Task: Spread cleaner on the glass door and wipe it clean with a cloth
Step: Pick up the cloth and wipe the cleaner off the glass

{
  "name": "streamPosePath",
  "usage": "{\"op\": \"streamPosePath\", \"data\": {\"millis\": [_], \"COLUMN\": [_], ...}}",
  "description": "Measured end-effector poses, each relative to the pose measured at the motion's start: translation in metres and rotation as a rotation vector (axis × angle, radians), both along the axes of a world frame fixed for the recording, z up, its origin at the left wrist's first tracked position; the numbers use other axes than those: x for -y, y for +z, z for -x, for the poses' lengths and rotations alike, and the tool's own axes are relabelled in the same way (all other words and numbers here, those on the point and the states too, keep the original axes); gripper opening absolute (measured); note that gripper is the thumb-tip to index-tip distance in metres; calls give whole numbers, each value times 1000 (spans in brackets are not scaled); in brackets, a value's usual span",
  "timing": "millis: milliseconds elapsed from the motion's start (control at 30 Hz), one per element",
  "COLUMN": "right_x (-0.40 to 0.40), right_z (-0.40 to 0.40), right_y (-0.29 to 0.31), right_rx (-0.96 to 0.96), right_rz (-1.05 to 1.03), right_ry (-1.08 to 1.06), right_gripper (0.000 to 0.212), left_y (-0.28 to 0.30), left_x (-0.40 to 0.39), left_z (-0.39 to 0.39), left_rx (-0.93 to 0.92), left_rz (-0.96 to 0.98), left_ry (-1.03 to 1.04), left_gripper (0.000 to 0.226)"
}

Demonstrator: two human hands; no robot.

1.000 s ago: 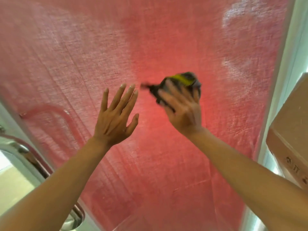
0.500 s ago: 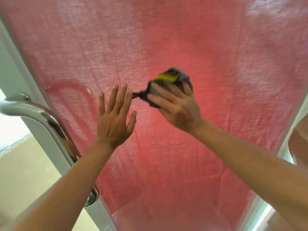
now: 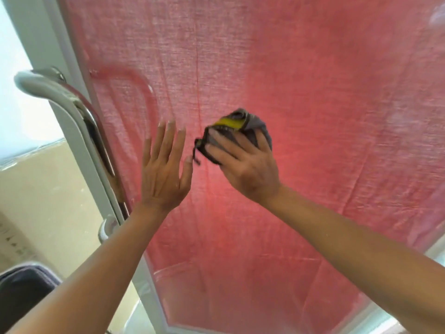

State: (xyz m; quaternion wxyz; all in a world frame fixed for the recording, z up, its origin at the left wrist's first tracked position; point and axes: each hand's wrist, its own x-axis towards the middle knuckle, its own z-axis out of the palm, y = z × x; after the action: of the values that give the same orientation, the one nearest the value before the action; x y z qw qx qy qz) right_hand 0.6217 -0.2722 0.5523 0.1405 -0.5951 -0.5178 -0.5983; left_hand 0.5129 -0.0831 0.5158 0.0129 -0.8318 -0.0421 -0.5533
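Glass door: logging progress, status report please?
Left hand open, flat against glass door. Right hand presses bunched grey cloth to the pane. Nothing in the way.

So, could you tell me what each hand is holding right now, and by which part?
The right hand grips the bunched grey cloth around its lower side. The left hand holds nothing, fingers straight.

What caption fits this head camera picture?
Right hand wipes the glass door with a bunched cloth; left hand open beside it.
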Motion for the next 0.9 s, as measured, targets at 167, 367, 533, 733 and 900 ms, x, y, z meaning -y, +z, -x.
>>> {"op": "streamPosePath", "data": {"millis": [167, 367, 533, 733, 900], "right_x": [-18, -8, 6, 41, 47], "right_z": [1, -1, -4, -11, -29], "right_y": [-19, -4, 9, 24, 6], "right_rx": [-44, -118, -179, -75, 34], "right_rz": [-24, 124, 252, 256, 38], "right_ry": [26, 244, 295, 324, 8], "right_gripper": [27, 31, 36, 33, 41], "left_y": [-18, -12, -23, -21, -21], "left_x": [19, 47, 66, 110, 126], "left_z": [12, 4, -16, -28, -49], "left_rx": [35, 155, 137, 238, 361], "left_rz": [69, 79, 136, 519, 738], "left_ry": [-41, -104, -138, -190, -87], "left_gripper": [51, 28, 36, 54, 47]}}
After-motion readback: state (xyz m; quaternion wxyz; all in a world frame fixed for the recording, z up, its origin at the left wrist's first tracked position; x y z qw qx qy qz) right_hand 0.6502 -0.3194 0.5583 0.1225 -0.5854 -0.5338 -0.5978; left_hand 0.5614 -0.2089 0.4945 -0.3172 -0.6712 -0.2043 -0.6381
